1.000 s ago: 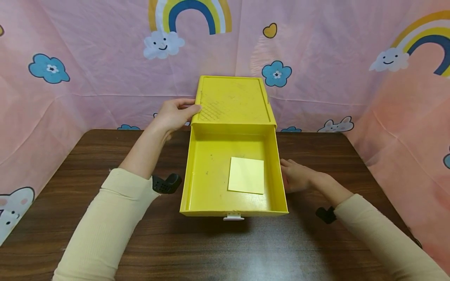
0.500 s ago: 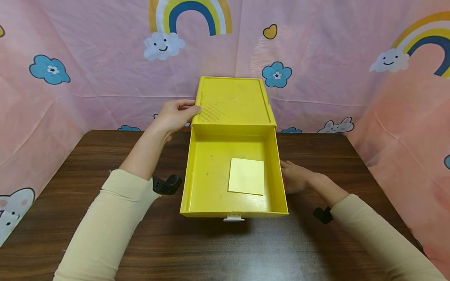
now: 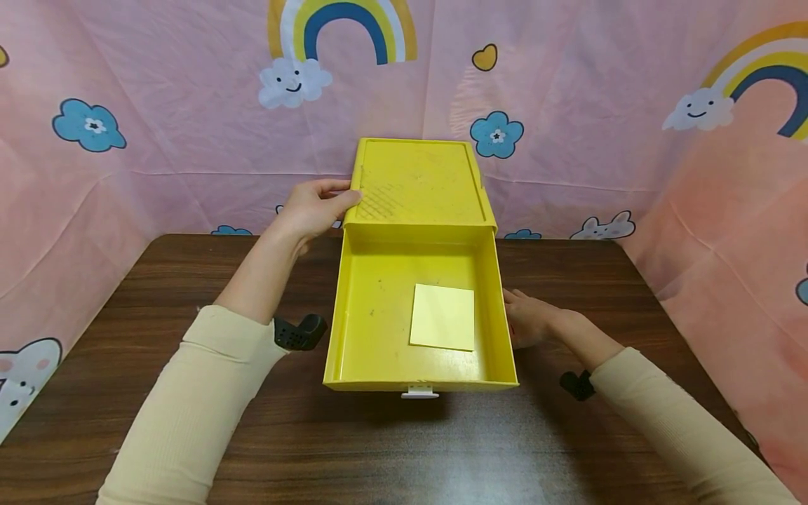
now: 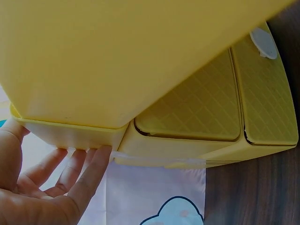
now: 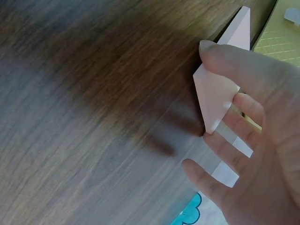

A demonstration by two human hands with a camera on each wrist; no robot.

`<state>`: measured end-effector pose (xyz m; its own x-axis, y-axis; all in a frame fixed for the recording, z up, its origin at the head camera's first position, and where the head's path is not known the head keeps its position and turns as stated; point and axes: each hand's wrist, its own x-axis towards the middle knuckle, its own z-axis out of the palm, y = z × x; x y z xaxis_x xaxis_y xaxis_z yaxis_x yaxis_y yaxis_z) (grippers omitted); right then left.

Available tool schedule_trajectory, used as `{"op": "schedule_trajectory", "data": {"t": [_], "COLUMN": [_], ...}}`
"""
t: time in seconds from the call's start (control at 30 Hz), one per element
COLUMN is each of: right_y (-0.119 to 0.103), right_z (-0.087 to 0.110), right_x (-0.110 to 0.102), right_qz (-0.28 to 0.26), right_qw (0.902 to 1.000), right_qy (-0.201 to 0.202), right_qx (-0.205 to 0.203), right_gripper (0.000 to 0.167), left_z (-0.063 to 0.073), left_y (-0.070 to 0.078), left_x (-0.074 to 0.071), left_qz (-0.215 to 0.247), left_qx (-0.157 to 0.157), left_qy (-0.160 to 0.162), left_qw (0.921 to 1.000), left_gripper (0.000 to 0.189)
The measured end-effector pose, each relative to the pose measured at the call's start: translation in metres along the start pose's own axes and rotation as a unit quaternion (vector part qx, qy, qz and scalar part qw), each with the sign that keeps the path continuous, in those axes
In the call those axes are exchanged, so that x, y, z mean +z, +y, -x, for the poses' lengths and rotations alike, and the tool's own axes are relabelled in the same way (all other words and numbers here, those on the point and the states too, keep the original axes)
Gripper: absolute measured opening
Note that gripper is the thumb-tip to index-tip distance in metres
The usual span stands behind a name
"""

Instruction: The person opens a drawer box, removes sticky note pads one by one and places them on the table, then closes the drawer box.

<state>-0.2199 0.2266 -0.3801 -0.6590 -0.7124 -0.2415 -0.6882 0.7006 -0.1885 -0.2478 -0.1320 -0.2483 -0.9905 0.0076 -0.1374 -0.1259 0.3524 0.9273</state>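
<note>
A yellow desktop drawer unit (image 3: 423, 181) stands on the table with its top drawer (image 3: 375, 337) pulled out. A pale yellow sticky note pad (image 3: 443, 317) lies in the drawer, right of its middle. My left hand (image 3: 315, 209) grips the upper left side of the unit, thumb on top and fingers beneath the rim. To the right of the drawer, my right hand (image 3: 535, 321) is low by the table, its fingertips partly hidden by the drawer wall. In the right wrist view it pinches a pale pink sticky note pad (image 5: 214, 96) between thumb and fingers.
Closed lower drawers (image 4: 192, 103) with a white handle (image 4: 264, 43) show beneath the pulled-out one. The dark wooden table (image 3: 284, 442) extends on both sides and in front. A pink patterned cloth (image 3: 568, 77) hangs behind and at the sides.
My right forearm has shifted slightly to the left, while the right hand stays beside the drawer. The left hand, the drawer and the yellow pad keep their places.
</note>
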Motion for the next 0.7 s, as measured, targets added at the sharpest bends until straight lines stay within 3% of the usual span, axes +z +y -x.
{"op": "schedule_trajectory", "data": {"t": [0.2,0.4,0.7], "right_y": [-0.0001,-0.0012,-0.0019], "right_z": [-0.0001,-0.0002,0.0016], "right_x": [0.0005,0.0016,0.0011], "right_qz": [0.002,0.017,-0.004], "right_qw": [1.0,0.9998,0.9998], "right_qy": [-0.007,-0.003,-0.007], "right_qx": [0.002,-0.014,0.017], "right_gripper": [0.04,0.03,0.036], "left_z": [-0.0005,-0.0013,-0.0013], "left_y": [-0.0002,-0.0003,-0.0004], "left_x": [-0.0007,-0.0011,-0.001], "left_qz": [0.008,0.004,0.013], "left_qx": [0.0,-0.003,-0.009], "left_qy": [-0.01,-0.014,-0.01], "left_qw": [0.9999,0.9999,0.9998], "left_gripper": [0.05,0.051,0.05]}}
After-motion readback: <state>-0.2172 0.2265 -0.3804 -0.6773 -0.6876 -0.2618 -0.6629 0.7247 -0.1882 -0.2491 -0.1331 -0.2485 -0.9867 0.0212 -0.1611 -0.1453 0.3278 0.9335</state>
